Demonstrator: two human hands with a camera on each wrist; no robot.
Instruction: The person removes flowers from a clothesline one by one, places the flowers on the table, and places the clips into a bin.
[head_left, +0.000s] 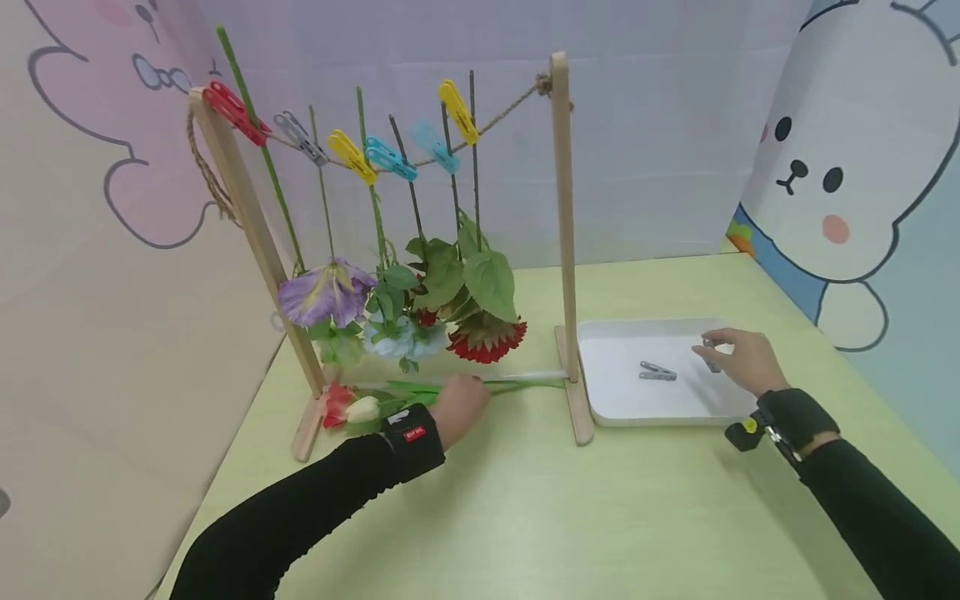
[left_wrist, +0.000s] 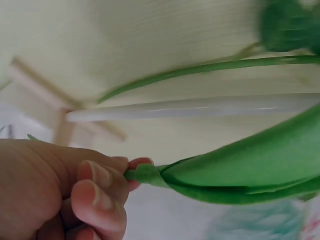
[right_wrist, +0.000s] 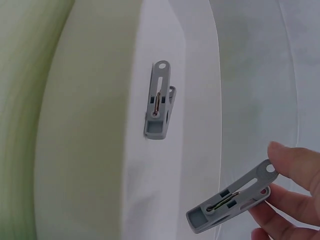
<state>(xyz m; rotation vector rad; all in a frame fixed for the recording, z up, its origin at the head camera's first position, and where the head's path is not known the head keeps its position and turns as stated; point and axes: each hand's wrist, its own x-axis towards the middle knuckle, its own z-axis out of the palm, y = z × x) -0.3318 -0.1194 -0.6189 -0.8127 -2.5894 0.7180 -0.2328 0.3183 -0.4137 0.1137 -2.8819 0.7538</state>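
Observation:
My left hand (head_left: 460,408) is low between the posts of a wooden stand, close over the table. Its thumb and fingers pinch a thin green flower stem (left_wrist: 131,175), just where a broad leaf (left_wrist: 240,160) wraps it. A red-pink tulip (head_left: 337,405) and a white tulip (head_left: 363,410) lie to its left; I cannot tell which one is on the held stem. Over the white tray (head_left: 630,414), my right hand (head_left: 746,362) pinches a grey clothespin (right_wrist: 232,197) by its handle end. A second grey clothespin (right_wrist: 159,102) lies in the tray.
Between the wooden posts (head_left: 564,225) sags a rope (head_left: 513,107). Red, grey, yellow and blue clothespins hold several flowers upside down on it, among them a purple one (head_left: 327,292) and a red one (head_left: 486,339). A pale rod (head_left: 528,376) joins the posts low down.

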